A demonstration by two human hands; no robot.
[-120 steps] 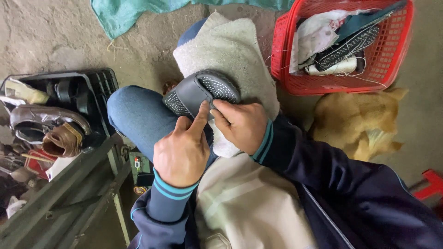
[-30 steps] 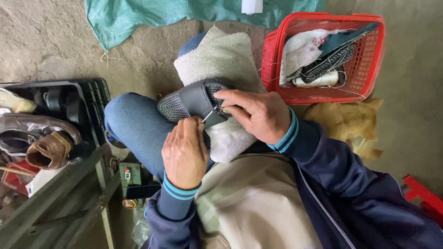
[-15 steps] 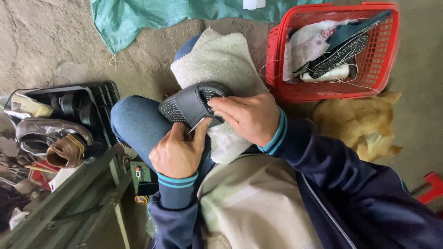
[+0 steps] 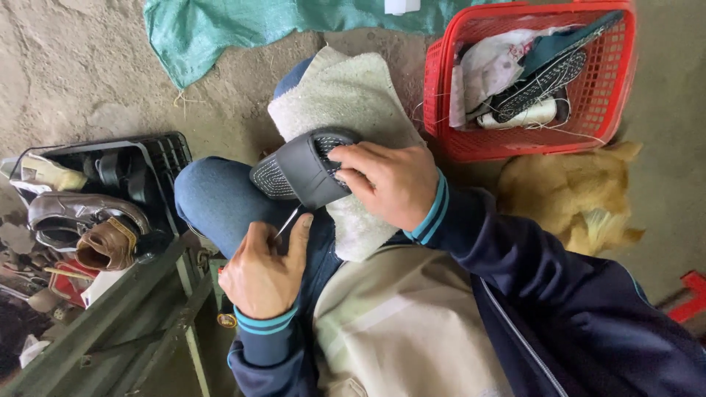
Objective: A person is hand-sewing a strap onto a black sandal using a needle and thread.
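The right hand [image 4: 393, 184] is clamped on a black slipper [image 4: 298, 170] lying on a towel [image 4: 346, 95] over the knee, while just below it the left hand [image 4: 261, 272] pinches a thin metal tool [image 4: 287, 223] whose tip is hidden under the slipper. Beyond the right hand, a red basket [image 4: 448, 140] holds cloth, a sole and a pale roll half buried. Left of the left hand, a black crate [image 4: 173, 151] holds worn shoes [image 4: 88, 228], partly cut off.

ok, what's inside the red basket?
The red basket holds a dark shoe sole, white cloth and a pale thread spool. Whatever lies beneath them is covered.
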